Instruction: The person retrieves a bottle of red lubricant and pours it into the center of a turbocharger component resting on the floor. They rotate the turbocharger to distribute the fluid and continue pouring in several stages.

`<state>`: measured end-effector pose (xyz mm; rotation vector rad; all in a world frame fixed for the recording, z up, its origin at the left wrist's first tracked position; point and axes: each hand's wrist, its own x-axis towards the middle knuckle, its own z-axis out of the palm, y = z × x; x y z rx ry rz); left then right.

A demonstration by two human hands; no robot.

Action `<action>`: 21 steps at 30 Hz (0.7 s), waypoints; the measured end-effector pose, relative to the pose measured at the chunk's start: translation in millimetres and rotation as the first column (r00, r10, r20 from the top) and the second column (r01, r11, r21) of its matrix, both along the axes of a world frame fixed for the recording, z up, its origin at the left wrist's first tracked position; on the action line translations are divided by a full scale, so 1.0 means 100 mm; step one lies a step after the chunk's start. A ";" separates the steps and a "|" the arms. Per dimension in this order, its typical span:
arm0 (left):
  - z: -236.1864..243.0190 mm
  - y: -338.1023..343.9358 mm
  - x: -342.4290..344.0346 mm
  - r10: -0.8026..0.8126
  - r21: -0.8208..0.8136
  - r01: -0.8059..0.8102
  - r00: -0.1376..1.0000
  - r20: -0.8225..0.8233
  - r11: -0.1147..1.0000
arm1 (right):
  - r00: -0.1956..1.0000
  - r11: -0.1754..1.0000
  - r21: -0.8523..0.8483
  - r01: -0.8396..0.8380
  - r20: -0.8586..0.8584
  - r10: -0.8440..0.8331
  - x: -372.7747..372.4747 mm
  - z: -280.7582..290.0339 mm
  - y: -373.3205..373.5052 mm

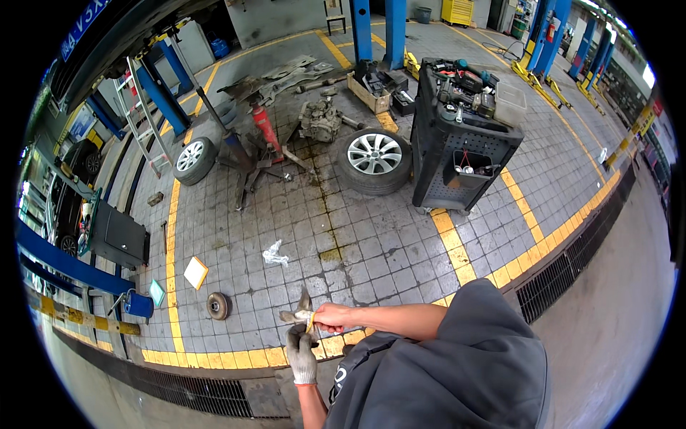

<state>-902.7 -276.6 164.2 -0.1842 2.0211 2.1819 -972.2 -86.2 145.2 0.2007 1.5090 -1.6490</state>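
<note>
My right hand is bare and closed on the cuff of a soiled work glove with a yellow edge. The glove's fingers stick out, loose and spread, away from me. A grey, dirty glove with a white wrist part covers my left hand. Its curled fingers meet the loose glove's yellow cuff from below, though the fingertips show poorly. Both hands are in front of my body, above the tiled floor.
A round rusty metal part, a white-and-orange box and crumpled plastic lie on the floor. Farther off are a wheel, a gearbox-like unit, a red jack and a black tool cart. A drain grate runs alongside.
</note>
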 end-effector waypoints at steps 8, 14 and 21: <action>-0.03 0.12 -0.23 -0.104 -0.005 0.104 0.994 0.026 0.995 | 0.850 0.797 -0.393 0.458 0.455 -0.264 -0.01 0.03 0.02; 0.17 0.28 -0.18 -0.216 0.066 0.210 0.968 0.124 0.976 | 0.800 0.703 -0.382 0.600 0.312 -0.513 -0.11 0.35 -0.15; 0.62 0.32 -0.26 -0.253 -0.082 0.252 0.967 -0.001 0.964 | 0.907 0.796 -0.556 0.237 -0.166 -0.386 -0.30 0.50 -0.22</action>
